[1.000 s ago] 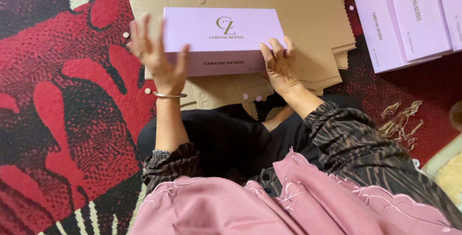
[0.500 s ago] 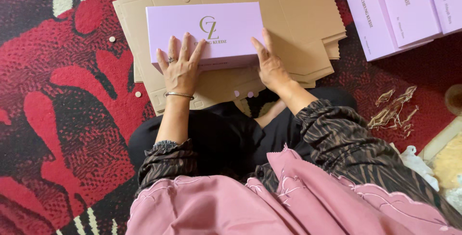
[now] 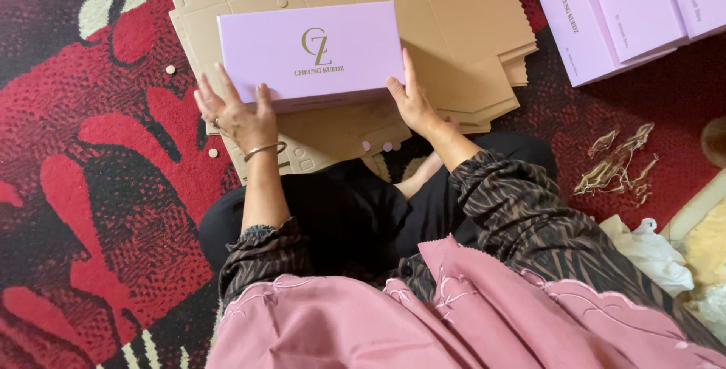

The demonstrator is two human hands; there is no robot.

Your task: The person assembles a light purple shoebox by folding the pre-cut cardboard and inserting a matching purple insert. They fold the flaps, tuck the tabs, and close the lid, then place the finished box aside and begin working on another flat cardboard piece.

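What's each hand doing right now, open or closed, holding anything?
Left hand: open, fingers spread, at the near left corner of the lilac box; grip not evident.
Right hand: open, flat against the box's right end, not gripping.

Soft, even indoor light, moderately bright; no hard glare. Lilac box [image 3: 314,51] evenly lit, print crisp, faint sheen only. Weak shadows under the cardboard stack's [image 3: 454,29] edges, centre right. Dark clothing at centre loses detail. Left hand [image 3: 238,116] fingers slightly motion-smeared. Red carpet [image 3: 91,187] saturated, dimmer toward lower left. Mild wide-angle stretch at corners.
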